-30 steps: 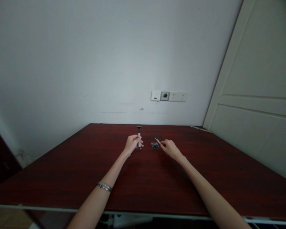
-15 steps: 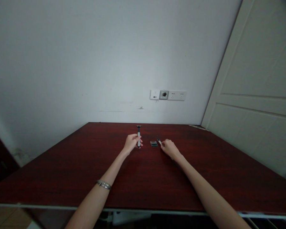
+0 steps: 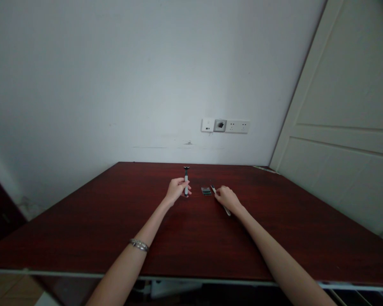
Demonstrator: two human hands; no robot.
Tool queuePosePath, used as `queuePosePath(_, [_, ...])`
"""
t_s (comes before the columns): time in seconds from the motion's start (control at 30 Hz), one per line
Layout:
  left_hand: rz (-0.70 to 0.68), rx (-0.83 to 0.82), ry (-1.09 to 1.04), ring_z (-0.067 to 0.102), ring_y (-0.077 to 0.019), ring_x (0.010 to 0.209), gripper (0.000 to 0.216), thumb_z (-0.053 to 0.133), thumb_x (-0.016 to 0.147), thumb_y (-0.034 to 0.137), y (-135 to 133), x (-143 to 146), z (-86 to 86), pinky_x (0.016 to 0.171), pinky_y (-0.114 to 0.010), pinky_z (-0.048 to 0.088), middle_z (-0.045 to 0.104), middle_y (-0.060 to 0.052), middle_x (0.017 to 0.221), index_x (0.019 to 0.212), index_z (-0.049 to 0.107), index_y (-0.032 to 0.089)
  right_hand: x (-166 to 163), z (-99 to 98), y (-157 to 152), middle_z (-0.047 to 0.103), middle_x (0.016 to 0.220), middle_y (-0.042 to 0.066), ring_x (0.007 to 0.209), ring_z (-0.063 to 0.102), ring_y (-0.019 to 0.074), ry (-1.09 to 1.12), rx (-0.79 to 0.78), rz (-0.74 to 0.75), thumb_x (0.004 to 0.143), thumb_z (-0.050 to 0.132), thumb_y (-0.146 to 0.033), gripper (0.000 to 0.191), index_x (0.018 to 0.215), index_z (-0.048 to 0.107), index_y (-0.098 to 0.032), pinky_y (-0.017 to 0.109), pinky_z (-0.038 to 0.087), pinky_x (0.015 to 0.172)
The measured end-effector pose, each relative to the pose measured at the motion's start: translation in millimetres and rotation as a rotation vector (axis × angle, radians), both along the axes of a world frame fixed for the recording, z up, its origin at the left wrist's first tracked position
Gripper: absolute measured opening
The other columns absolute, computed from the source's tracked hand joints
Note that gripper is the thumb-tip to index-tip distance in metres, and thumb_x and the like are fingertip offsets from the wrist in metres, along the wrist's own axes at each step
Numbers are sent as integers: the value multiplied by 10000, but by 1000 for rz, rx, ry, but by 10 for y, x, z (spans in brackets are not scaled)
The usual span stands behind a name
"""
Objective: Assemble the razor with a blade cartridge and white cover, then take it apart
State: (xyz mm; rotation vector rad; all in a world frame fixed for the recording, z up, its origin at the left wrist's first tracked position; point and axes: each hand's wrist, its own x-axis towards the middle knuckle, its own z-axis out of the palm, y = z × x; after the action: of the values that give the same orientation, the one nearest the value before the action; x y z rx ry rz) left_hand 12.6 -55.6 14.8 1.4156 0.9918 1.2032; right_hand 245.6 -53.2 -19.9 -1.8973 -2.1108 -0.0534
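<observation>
My left hand [image 3: 176, 189] is closed around the pale handle of a razor [image 3: 186, 180], held upright with its dark head at the top. To the right, my right hand [image 3: 226, 198] is low over the table with its fingers closed on a slim white stick with a dark tip [image 3: 213, 189], shaped much like a toothbrush. The stick's lower end shows below the palm, and its middle is hidden by the fingers. Between the two hands lies a small clear case with dark strips [image 3: 206, 191], possibly razor blades; neither hand touches it.
The dark red wooden table [image 3: 130, 204] reaches back to a white wall [image 3: 115, 85]. Wall sockets [image 3: 238, 126] sit above its far edge. A pale panelled door [image 3: 341, 127] stands along the right side.
More of the white stick's lower end now shows beneath my right hand, and its tip points more away from me. My left hand keeps the razor in nearly the same place.
</observation>
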Motion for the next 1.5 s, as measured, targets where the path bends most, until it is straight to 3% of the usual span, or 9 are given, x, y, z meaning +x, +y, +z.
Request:
queuePosePath(0.17, [2, -2, 0, 618, -145, 501, 178, 573, 773, 280, 4, 5, 2, 415, -236, 489, 623, -56, 659, 794, 567, 103, -7, 141, 39, 614, 991, 93, 872, 596, 193, 13, 45, 21, 845, 442, -322, 277, 923, 678, -201, 224, 393, 656])
queuePosePath(0.3, [3, 5, 20, 613, -139, 491, 159, 561, 774, 257, 16, 0, -14, 410, -227, 483, 623, -56, 654, 782, 569, 99, -57, 239, 191, 605, 1036, 52, 918, 575, 171, 10, 45, 169, 815, 476, -248, 242, 937, 684, -234, 212, 394, 705])
queuePosePath(0.67, [-31, -2, 87, 603, -121, 471, 174, 566, 775, 274, 13, 8, -47, 390, -185, 438, 630, -56, 664, 798, 578, 102, -150, 98, 490, 594, 1043, 37, 893, 576, 161, 41, -30, 311, 767, 552, -297, 214, 922, 693, -250, 218, 417, 742])
queuePosePath(1.0, [-43, 19, 81, 578, -99, 436, 184, 573, 775, 275, 30, 108, -237, 372, -158, 395, 635, -57, 632, 741, 578, 94, -110, 26, 505, 613, 1036, 45, 915, 573, 157, 22, -33, 330, 807, 516, -296, 205, 874, 693, -216, 198, 409, 735])
queuePosePath(1.5, [35, 123, 17, 574, -103, 432, 224, 560, 777, 326, 76, 158, -311, 392, -177, 410, 611, -29, 605, 760, 565, 103, -126, 70, 492, 638, 1025, 30, 969, 562, 176, -44, -75, 259, 789, 562, -269, 153, 879, 684, -241, 212, 409, 724])
